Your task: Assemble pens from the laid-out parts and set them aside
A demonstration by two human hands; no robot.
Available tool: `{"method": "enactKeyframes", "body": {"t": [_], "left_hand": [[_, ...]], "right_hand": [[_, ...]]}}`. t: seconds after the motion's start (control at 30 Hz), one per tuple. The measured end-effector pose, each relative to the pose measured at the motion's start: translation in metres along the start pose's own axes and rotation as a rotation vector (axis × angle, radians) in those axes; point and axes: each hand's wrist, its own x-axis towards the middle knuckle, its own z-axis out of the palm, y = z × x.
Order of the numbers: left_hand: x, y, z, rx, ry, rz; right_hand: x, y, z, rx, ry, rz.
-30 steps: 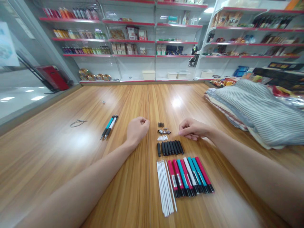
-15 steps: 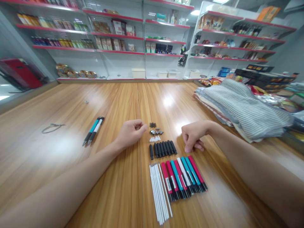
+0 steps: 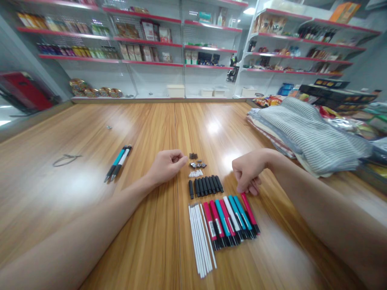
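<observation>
My right hand (image 3: 248, 172) pinches the upper end of the rightmost red pen barrel (image 3: 250, 213), which lies on the table at the end of a row of red, teal and white pen barrels (image 3: 222, 217). My left hand (image 3: 168, 166) rests on the table as a loose fist, with nothing visible in it. Close to its fingertips are small dark springs (image 3: 193, 156), shiny metal tips (image 3: 198, 165) and small white plastic parts (image 3: 196, 173). Several black grips (image 3: 208, 186) lie in a row between the hands. White ink refills (image 3: 199, 241) lie left of the barrels.
Two whole pens (image 3: 119, 163), a thin looped cord (image 3: 66, 160) and a tiny object (image 3: 109, 127) lie on the left of the table. Folded striped cloth (image 3: 320, 137) is piled at the right. Stocked shelves (image 3: 151, 62) stand behind the table.
My right hand has taken hold of the top of the rightmost red pen barrel, which now sits slightly apart from its neighbour. My left hand stays in place; the view has tilted slightly.
</observation>
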Motion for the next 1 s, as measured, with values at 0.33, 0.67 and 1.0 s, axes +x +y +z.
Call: {"method": "enactKeyframes", "body": {"t": [0.33,0.67,1.0], "left_hand": [[0.000,0.005,0.000,0.017,0.016,0.000],[0.002,0.007,0.002,-0.030,0.166,-0.006],[0.002,0.015,0.002,-0.103,0.231,0.007]], "right_hand": [[-0.005,-0.012,0.007,-0.153,0.150,0.084],[0.023,0.039,-0.020,0.517,0.615,-0.421],[0.065,-0.002,-0.007,1.147,0.913,-0.943]]}}
